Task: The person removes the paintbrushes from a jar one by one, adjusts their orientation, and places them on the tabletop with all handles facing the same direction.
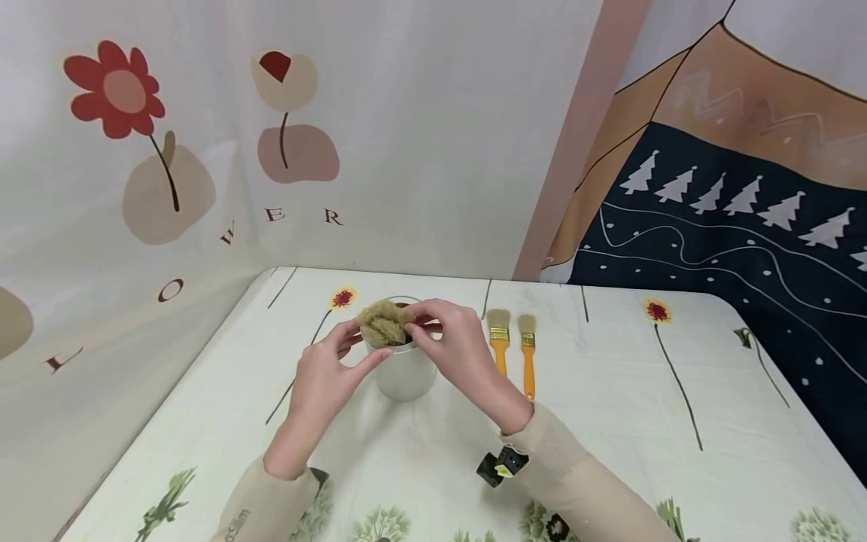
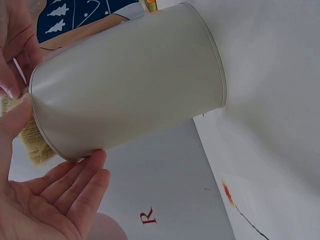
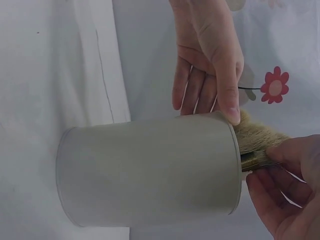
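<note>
A pale grey, slightly tapering cup (image 1: 406,374) stands upright on the table. Tan paintbrush bristles (image 1: 383,322) stick up over its rim, bunched together; a gold metal band (image 3: 253,161) shows below them in the right wrist view. With thumb and fingertips my left hand (image 1: 327,374) holds the cup near its rim, the fingers nearly straight along the far side in the left wrist view (image 2: 65,200). From the other side my right hand (image 1: 455,342) pinches the paintbrush by its bristles. The part of the brush inside the cup is hidden.
Two paintbrushes with orange handles, a wider one (image 1: 499,339) and a narrower one (image 1: 528,354), lie right of the cup, partly behind my right forearm. A flower-printed white cloth (image 1: 609,421) covers the table. Printed curtains (image 1: 433,150) hang behind.
</note>
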{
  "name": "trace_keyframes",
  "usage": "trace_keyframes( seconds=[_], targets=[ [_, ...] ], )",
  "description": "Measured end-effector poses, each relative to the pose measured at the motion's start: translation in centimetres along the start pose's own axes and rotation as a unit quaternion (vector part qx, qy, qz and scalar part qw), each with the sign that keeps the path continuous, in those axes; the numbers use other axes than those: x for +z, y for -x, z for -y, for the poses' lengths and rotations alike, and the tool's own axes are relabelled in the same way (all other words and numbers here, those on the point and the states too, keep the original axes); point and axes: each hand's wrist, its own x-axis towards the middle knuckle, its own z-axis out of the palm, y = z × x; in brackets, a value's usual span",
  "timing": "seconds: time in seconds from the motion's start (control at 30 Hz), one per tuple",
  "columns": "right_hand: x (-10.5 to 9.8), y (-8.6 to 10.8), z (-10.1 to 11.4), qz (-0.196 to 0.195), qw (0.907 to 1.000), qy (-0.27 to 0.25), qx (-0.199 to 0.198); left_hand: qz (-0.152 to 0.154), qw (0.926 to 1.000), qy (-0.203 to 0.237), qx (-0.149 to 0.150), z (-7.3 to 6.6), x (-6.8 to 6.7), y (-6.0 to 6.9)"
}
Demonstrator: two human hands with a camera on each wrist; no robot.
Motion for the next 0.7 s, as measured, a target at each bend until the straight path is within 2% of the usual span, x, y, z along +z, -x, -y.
trace_keyframes(
  seconds=[0.23,0.53,0.6,0.7],
  targets=[
    [-0.46,-0.24,0.24,-0.020,0.9995,-0.025,-0.007,0.002,1.0000,0.005,-0.004,-0.06,-0.03,-0.05],
    [-0.66,-0.25,-0.02,0.037,0.9985,-0.033,0.023,0.008,0.9999,0.005,-0.012,-0.18,0.00,-0.18],
    [-0.71,-0.27,-0.10,0.037,0.9986,-0.032,0.017,0.008,0.9999,0.006,-0.012,-0.20,-0.01,-0.18],
    [-0.91,-0.37,-0.15,0.017,0.9993,-0.033,0.009,0.007,0.9999,0.007,-0.010,-0.19,0.01,-0.18]
  ],
)
